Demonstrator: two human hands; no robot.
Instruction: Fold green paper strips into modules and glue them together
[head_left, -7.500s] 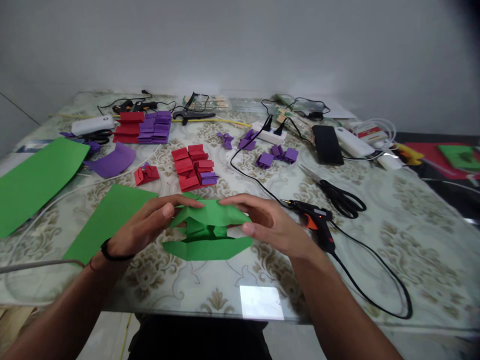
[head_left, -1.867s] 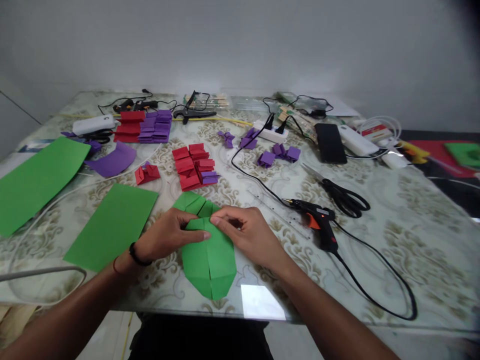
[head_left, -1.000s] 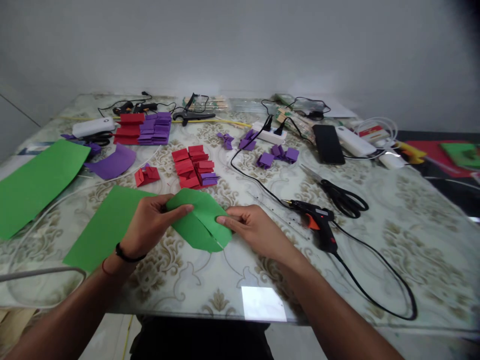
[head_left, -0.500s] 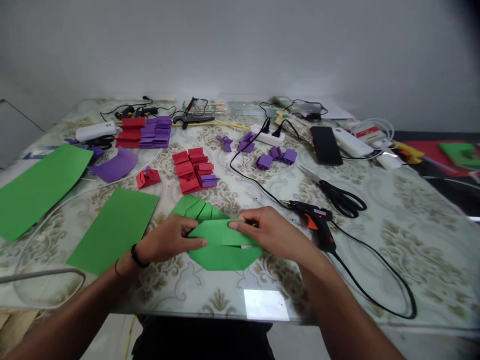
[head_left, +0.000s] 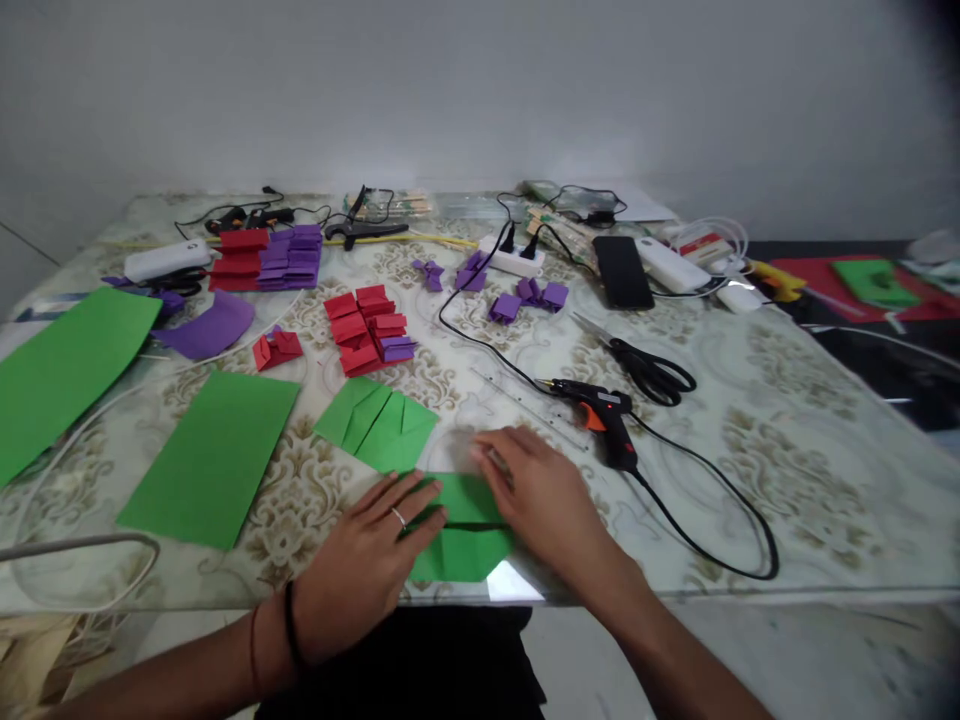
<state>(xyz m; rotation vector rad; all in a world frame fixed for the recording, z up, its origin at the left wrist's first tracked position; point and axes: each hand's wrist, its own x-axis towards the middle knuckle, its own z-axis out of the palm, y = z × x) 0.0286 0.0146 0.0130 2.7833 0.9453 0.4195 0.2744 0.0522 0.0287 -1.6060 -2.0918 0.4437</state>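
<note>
I have the left hand pressed flat, fingers straight, on the folded green paper near the table edge; the right hand curls over its other side, fingertips blurred, grip unclear to me

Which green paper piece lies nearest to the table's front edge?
The folded green paper piece partly covered by the left hand; the other green pieces lie farther back.
</note>
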